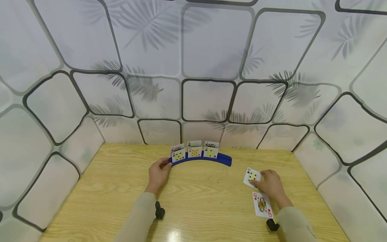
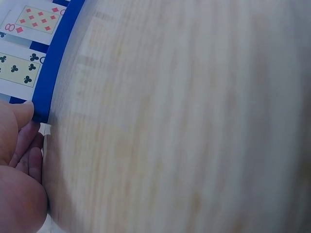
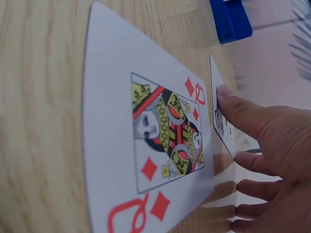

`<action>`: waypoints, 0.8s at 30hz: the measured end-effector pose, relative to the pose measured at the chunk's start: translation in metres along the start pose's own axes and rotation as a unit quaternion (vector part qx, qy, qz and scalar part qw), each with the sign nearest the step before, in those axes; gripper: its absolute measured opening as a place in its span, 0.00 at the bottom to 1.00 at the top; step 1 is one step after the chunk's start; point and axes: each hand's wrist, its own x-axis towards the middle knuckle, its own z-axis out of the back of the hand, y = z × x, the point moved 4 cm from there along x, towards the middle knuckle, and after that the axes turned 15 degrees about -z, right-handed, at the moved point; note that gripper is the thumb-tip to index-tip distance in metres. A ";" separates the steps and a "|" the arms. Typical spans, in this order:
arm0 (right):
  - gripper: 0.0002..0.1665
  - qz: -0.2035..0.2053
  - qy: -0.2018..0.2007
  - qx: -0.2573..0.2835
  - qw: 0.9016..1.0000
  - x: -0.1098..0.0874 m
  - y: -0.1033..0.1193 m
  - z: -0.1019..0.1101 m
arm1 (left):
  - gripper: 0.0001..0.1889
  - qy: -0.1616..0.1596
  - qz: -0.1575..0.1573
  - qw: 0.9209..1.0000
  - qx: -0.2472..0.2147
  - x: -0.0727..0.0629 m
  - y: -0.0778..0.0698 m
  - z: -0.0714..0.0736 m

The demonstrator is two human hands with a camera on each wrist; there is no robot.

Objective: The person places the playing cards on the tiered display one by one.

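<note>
My left hand grips the left end of a curved blue card holder, its thumb on the front edge. Upright in the holder stand playing cards in two rows: a clubs card, an eight of diamonds and a black two in front, with two jacks and an ace behind. To the right, my right hand pinches a black six, thumb on its face and fingers at its far edge. Nearer me, a queen of diamonds lies face up on the table beneath the right wrist.
The wooden table reaches back to a patterned cloth wall, which also closes off both sides. A black wrist device sits at the left sleeve, and another at the right one.
</note>
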 end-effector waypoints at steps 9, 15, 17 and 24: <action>0.48 0.006 -0.002 -0.025 1.000 0.002 0.005 0.003 | 0.15 -0.002 -0.001 1.000 -0.001 0.000 0.001 0.000; 0.50 -0.009 0.004 -0.010 1.000 0.005 0.003 0.002 | 0.15 0.002 0.006 1.000 -0.002 0.000 0.002 0.000; 0.51 -0.018 0.004 0.006 1.000 0.006 0.002 0.001 | 0.15 0.003 0.007 1.000 -0.002 0.000 0.002 -0.001; 0.46 -0.038 -0.003 0.065 0.997 0.006 0.002 -0.002 | 0.15 0.005 0.008 1.000 -0.004 0.000 0.002 -0.001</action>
